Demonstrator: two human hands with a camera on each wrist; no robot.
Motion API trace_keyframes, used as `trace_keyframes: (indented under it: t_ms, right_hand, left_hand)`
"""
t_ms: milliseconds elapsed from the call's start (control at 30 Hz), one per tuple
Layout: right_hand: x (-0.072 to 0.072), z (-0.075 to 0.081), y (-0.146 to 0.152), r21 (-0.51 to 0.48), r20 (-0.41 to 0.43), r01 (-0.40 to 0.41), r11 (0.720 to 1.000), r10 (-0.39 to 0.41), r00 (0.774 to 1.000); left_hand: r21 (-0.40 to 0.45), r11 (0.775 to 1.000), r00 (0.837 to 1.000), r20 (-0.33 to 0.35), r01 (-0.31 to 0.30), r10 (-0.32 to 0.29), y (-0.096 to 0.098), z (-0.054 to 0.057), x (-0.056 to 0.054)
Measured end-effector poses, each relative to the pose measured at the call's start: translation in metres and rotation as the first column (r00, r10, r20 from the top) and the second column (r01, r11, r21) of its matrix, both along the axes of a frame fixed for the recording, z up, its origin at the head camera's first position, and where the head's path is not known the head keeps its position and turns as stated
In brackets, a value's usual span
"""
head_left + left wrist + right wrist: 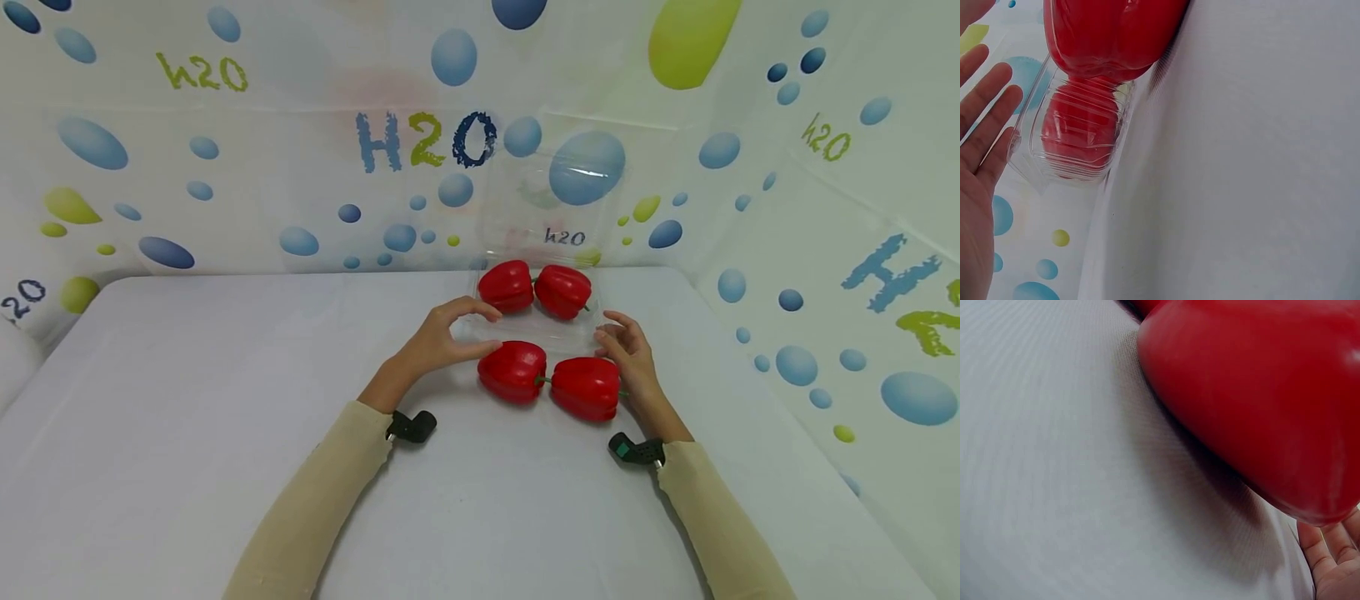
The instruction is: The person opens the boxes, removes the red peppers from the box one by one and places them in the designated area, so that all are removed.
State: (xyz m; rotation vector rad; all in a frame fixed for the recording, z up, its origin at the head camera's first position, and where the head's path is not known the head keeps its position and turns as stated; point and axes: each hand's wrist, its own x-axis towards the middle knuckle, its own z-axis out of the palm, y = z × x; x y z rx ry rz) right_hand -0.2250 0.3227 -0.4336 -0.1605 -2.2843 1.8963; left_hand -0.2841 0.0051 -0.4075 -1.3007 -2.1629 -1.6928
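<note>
A clear plastic clamshell box (540,332) stands at the back of the table with its lid (517,221) raised. Two red bell peppers, one on the left (506,286) and one on the right (564,292), lie inside. Two more lie in front of it, a left one (513,372) and a right one (586,388). My left hand (433,340) is at the box's left side, fingers extended in the left wrist view, thumb by the front left pepper. On the other side, my right hand (632,357) has its bent fingertips close to the box's right edge, beside the front right pepper.
A white cloth covers the table (225,400). Behind it and along the right hangs a white curtain (300,150) with blue and green drops and H2O lettering. Small dark cameras, left (414,427) and right (633,450), sit on the wrists.
</note>
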Motion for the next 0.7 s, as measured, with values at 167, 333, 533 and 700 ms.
trace_keyframes:
  t_ms: [167, 333, 533, 700]
  right_hand:
    - [-0.001, 0.0, -0.001, 0.003, 0.005, 0.006, 1.0, -0.006, 1.0]
    - [-0.001, 0.0, -0.001, -0.006, -0.002, 0.0, 1.0, 0.0, 1.0]
    - [-0.001, 0.0, -0.001, -0.008, 0.003, 0.001, 1.0, -0.001, 1.0]
    - [-0.001, 0.0, 0.0, -0.02, -0.008, 0.001, 1.0, -0.001, 1.0]
  left_hand:
    - [-0.011, 1.0, 1.0, 0.006, -0.023, 0.024, 0.001, -0.011, -0.009]
    - [0.0, 0.999, 0.998, 0.019, -0.052, 0.052, 0.003, -0.011, -0.011]
    - [-0.028, 0.996, 0.995, 0.061, -0.082, 0.083, 0.005, -0.01, -0.012]
    - [-0.037, 0.996, 0.995, 0.037, -0.087, 0.088, 0.007, -0.009, -0.015]
